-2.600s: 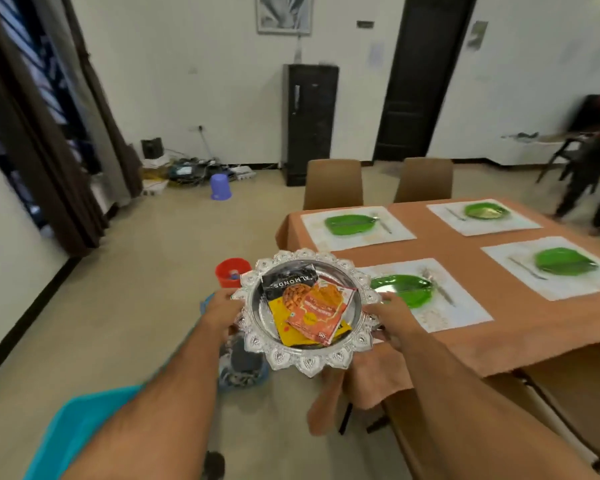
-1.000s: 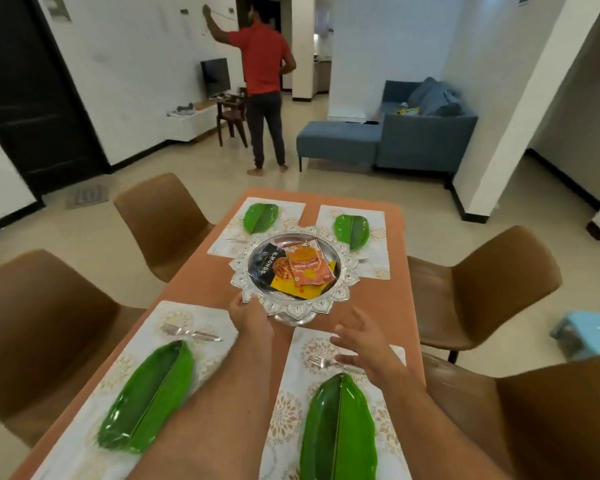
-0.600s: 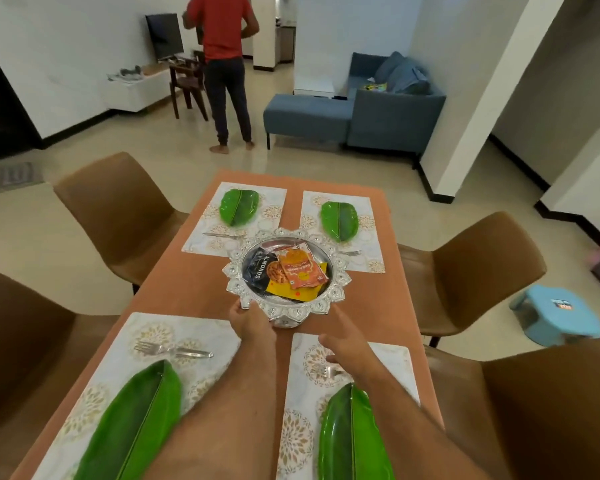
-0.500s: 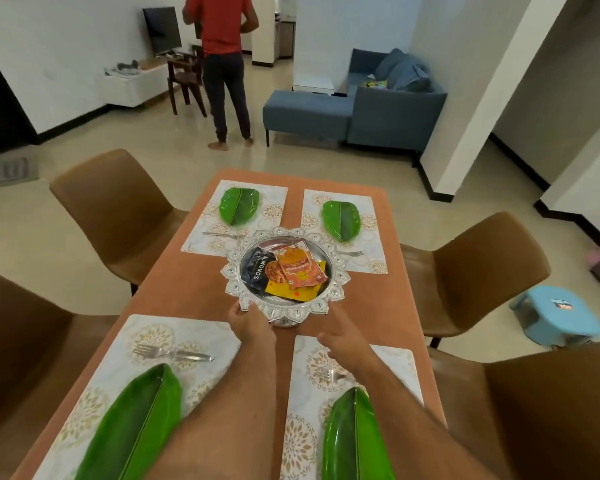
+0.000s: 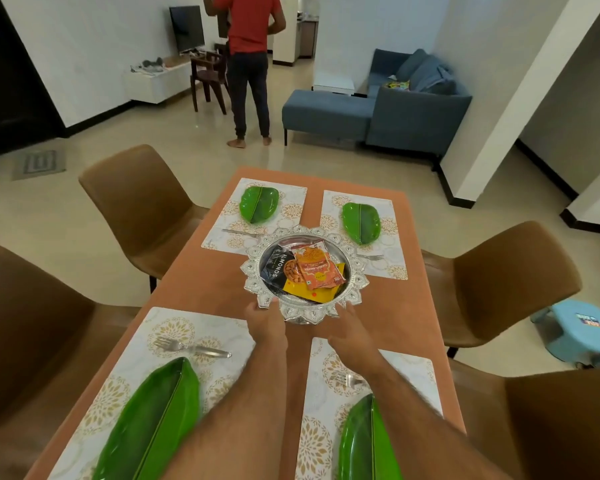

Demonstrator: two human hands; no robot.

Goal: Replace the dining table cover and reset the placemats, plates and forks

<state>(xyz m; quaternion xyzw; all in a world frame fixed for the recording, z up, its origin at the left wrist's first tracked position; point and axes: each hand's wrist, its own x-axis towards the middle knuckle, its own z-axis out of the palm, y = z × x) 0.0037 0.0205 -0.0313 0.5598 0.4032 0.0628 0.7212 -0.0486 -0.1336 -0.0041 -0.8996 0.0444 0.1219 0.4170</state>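
Observation:
An orange table cover (image 5: 395, 306) lies over the dining table. Four patterned placemats sit on it, such as the near-left placemat (image 5: 136, 368). Each carries a green leaf-shaped plate, such as the far-left plate (image 5: 258, 204) and the near-left plate (image 5: 153, 420), and a fork, such as the near-left fork (image 5: 191, 348). A silver tray (image 5: 257, 265) with snack packets stands at the table's centre. My left hand (image 5: 265, 322) grips its near rim. My right hand (image 5: 347, 327) touches the rim with straight fingers.
Brown chairs flank the table: far-left chair (image 5: 142, 206), near-left chair (image 5: 21, 323), far-right chair (image 5: 499, 282), near-right chair (image 5: 551, 427). A person in a red shirt (image 5: 248, 64) stands beyond the table. A blue sofa (image 5: 413, 109) and a light blue stool (image 5: 582, 334) are at right.
I carried the tray from beside the table to its centre. My right hand, off the tray a second ago, has come back to the near rim.

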